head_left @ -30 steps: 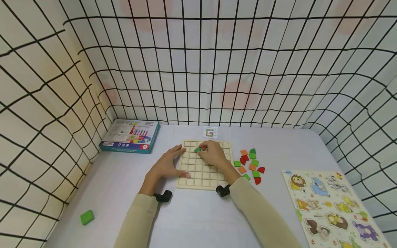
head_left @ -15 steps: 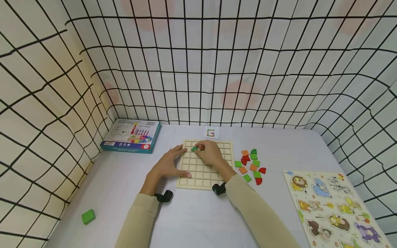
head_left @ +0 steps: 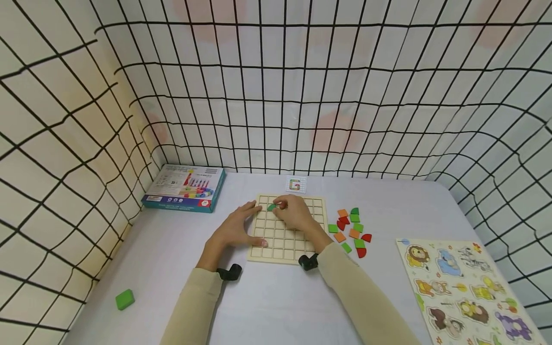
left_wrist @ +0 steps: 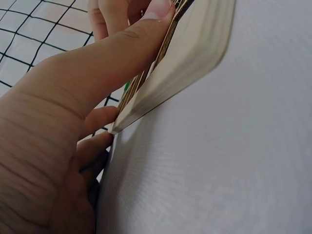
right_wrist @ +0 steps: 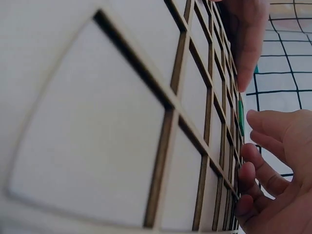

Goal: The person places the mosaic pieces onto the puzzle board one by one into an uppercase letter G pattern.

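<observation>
A pale wooden grid board (head_left: 288, 239) lies flat on the table. My left hand (head_left: 241, 225) rests open against its left side, with the thumb lying on the board's near-left corner (left_wrist: 195, 44). My right hand (head_left: 280, 207) reaches over the board's far-left cells and pinches a small green piece (head_left: 271, 207) at its fingertips, low on the grid. In the right wrist view the green piece (right_wrist: 241, 117) shows edge-on beside the curled fingers (right_wrist: 263, 170). Several loose green, orange and red pieces (head_left: 351, 229) lie just right of the board.
A small card with a G pattern (head_left: 295, 184) lies behind the board. A blue box (head_left: 184, 188) sits at the far left, a green block (head_left: 124, 299) at the near left and an animal puzzle (head_left: 465, 287) at the near right. Netted walls (head_left: 276, 96) enclose the table.
My right hand has shifted the green piece slightly left and down onto the board's far-left cells. The left hand has stayed on the board's left side.
</observation>
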The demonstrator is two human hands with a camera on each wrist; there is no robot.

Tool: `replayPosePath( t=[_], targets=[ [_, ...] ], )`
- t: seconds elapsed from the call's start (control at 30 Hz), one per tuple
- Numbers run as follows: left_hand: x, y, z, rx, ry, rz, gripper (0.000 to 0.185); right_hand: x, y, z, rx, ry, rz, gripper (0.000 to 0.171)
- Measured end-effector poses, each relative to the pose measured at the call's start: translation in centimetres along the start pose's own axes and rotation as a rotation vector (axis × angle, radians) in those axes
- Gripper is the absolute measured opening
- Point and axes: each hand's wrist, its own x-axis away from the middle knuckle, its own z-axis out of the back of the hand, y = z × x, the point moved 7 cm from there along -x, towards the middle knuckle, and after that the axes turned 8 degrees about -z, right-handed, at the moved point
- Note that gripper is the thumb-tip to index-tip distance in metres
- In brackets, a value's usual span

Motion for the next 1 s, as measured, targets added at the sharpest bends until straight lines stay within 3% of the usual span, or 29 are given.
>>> replayPosePath(
  t=[0.2,0.43,0.7,1.0],
  targets=[
    [-0.1,0.2,-0.1,-0.013,-0.014,0.008,0.117,0.6,0.7,1.3,-0.054,0.0,0.031,0.035],
    [-0.1,0.4,-0.2,-0.018,-0.013,0.012,0.115,1.9,2.2,4.3,-0.088,0.05,0.024,0.038],
    [0.0,0.3,-0.4,-0.032,-0.014,0.009,0.113,3.7,5.2,8.0,-0.026,0.099,0.005,0.037],
    [0.0,0.7,-0.2,-0.034,-0.009,-0.01,0.113,6.5,7.8,10.6,0.042,0.095,-0.094,0.04]
  ],
)
